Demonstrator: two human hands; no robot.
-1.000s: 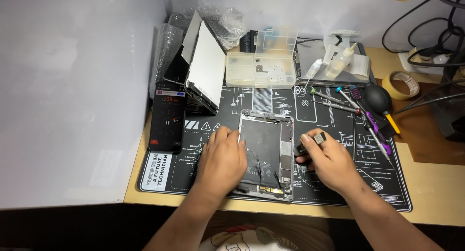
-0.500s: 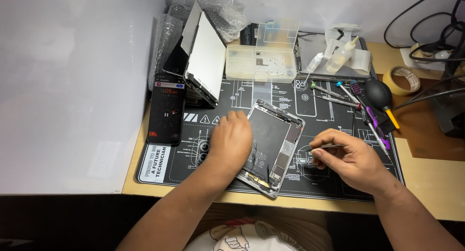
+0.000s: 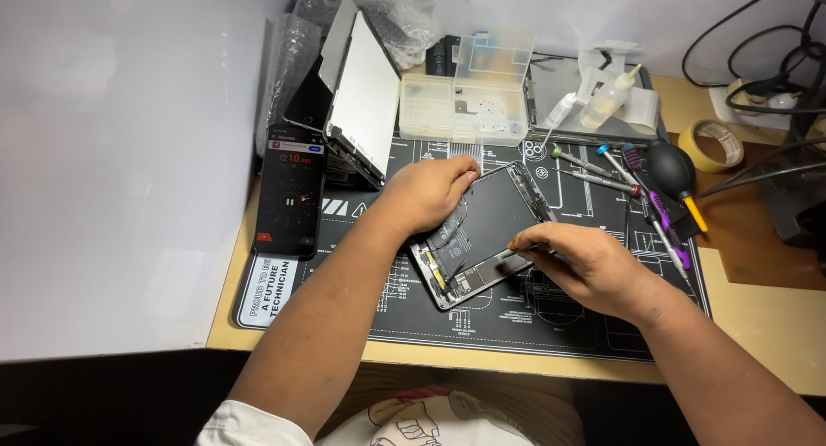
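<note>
One opened tablet [image 3: 490, 231] lies tilted mid-mat [image 3: 551, 317]. Left hand [image 3: 430, 192] rests on its top-left corner, fingers curled over the edge. Right hand [image 3: 585, 261] pinches a thin tool [image 3: 522, 245], tip on the tablet's lower part. Approx. five screwdrivers [image 3: 632, 184] to the right; one phone [image 3: 291, 196] left, one parts box [image 3: 469, 102] behind.

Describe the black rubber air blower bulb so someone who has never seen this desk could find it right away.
Start at the black repair mat covering the wooden desk and go to its far right corner, past the row of screwdrivers. The air blower bulb lies there beside a roll of tape. It is the only round, matte black, balloon-shaped thing, tapering to a yellow nozzle.
</note>
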